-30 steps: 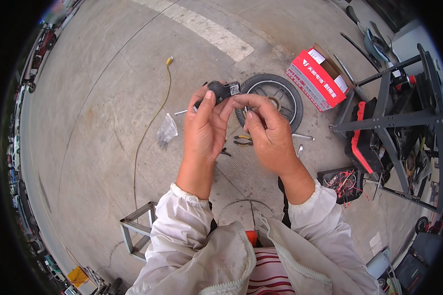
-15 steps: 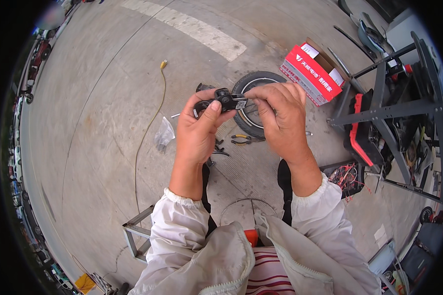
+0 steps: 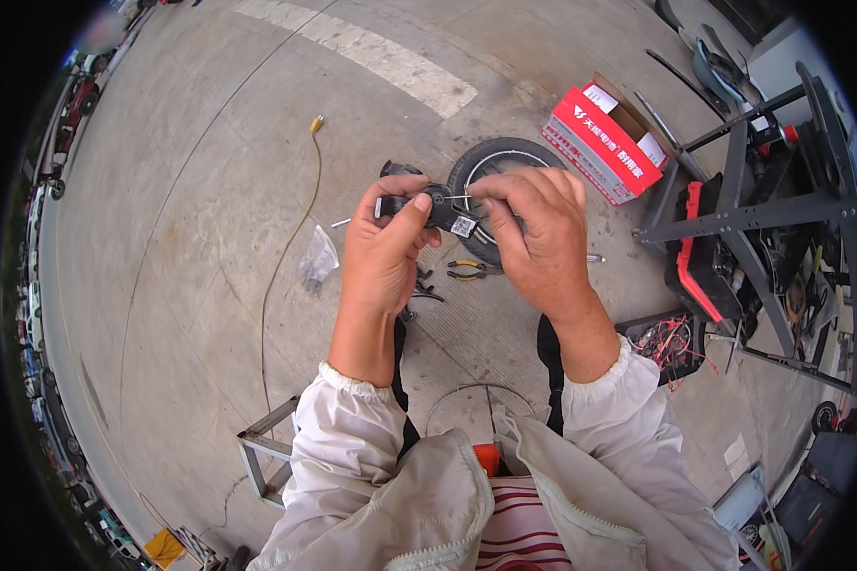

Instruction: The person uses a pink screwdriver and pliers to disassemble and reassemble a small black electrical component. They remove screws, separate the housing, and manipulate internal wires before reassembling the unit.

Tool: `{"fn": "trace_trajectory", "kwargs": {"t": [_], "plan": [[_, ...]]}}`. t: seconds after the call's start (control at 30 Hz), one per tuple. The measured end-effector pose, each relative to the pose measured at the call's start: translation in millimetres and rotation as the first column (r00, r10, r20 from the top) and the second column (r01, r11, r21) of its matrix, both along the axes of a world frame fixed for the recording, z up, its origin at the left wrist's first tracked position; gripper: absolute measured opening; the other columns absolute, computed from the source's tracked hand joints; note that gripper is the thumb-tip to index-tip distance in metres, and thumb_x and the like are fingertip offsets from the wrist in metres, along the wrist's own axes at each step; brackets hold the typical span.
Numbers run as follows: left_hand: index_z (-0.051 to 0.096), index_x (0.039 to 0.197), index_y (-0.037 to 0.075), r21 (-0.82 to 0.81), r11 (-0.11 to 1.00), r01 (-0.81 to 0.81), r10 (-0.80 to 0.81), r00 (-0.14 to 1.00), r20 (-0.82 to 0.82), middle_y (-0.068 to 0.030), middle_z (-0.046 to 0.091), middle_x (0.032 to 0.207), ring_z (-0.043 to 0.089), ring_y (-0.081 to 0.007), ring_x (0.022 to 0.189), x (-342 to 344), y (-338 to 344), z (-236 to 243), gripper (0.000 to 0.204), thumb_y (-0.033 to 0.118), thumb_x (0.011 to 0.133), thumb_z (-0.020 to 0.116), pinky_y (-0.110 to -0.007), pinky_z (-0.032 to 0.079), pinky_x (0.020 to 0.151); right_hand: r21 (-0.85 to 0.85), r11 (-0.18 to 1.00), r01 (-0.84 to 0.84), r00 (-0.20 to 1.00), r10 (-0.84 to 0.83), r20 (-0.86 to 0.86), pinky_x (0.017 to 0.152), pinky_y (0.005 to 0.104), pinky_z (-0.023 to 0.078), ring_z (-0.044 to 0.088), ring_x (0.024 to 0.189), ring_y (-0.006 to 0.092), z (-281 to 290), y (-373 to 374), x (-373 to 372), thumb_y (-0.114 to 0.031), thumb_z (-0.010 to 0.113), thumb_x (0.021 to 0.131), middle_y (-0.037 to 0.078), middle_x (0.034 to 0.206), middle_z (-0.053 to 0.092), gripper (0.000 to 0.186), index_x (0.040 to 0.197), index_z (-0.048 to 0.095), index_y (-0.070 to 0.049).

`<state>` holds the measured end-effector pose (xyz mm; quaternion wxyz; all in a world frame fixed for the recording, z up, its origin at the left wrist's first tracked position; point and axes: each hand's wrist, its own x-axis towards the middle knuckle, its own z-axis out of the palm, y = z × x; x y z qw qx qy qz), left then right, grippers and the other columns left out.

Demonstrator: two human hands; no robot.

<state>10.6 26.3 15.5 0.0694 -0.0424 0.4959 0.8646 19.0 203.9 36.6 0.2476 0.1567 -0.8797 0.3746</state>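
Note:
My left hand (image 3: 383, 249) is closed around a small black part (image 3: 438, 207) with a rounded body, a thick stub to the left and a short arm bearing a square-coded white label (image 3: 463, 226). Its thumb presses on top. Just to the right, my right hand (image 3: 548, 236) pinches a thin, pin-like metal piece (image 3: 458, 197) between thumb and forefinger. That piece points left, its tip at the rounded body; whether it enters a hole I cannot tell. Beneath the hands, a wheel with a black tyre (image 3: 490, 152) lies on the floor, partly hidden by the right hand.
Yellow-handled pliers (image 3: 467, 270) and a clear plastic bag (image 3: 319, 255) lie on the concrete. A yellow cord (image 3: 300, 224) runs along the left. At the right stand a red box (image 3: 605, 143), a dark metal rack (image 3: 752, 221) and a tray of tangled wires (image 3: 671, 343).
The black part has turned in my left hand, so its labelled arm now slants down to the right. My right fingers have drawn slightly left and lower, with the thin metal piece showing more clearly.

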Motion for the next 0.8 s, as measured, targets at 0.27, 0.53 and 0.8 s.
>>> {"fn": "trace_trajectory", "kwargs": {"t": [0.27, 0.53, 0.8], "plan": [[0.058, 0.109, 0.001, -0.152, 0.988, -0.023, 0.021, 1.0, -0.014, -0.0054, 0.064, 0.089, 0.061, -0.0108, 0.072, 0.0, -1.0, 0.6, 0.02, 0.007, 0.092, 0.065, -0.025, 0.05, 0.06, 0.052, 0.999, 0.009, 1.0, -0.008, -0.019, 0.09, 0.041, 0.036, 0.058, 0.089, 0.0229, 0.8, -1.5, 2.0, -0.006, 0.066, 0.082, 0.0, 0.087, 0.065, 0.015, 0.095, 0.069, -0.014], [0.055, 0.11, 0.004, -0.173, 0.985, 0.011, -0.017, 0.999, -0.032, -0.0066, 0.064, 0.097, 0.06, -0.0095, 0.072, 1.2, -3.4, 3.1, 0.023, 0.008, 0.091, 0.067, -0.024, 0.049, 0.062, -0.092, 0.994, -0.063, 0.983, 0.078, 0.166, 0.088, 0.0379, 0.037, 0.059, 0.087, 0.0215, -2.0, 2.6, -0.1, -0.009, 0.065, 0.085, 0.0, 0.086, 0.066, 0.012, 0.094, 0.069, -0.014], [0.054, 0.108, 0.003, -0.31, 0.95, 0.028, -0.039, 0.999, -0.032, -0.0024, 0.063, 0.096, 0.055, -0.0042, 0.072, 3.6, -0.7, 6.1, 0.023, 0.006, 0.091, 0.069, -0.019, 0.046, 0.065, -0.286, 0.955, -0.079, 0.92, 0.181, 0.349, 0.076, 0.0355, 0.042, 0.061, 0.072, 0.0204, -6.5, -0.3, -0.5, -0.016, 0.073, 0.083, 0.004, 0.08, 0.068, 0.011, 0.089, 0.067, -0.008]]}}
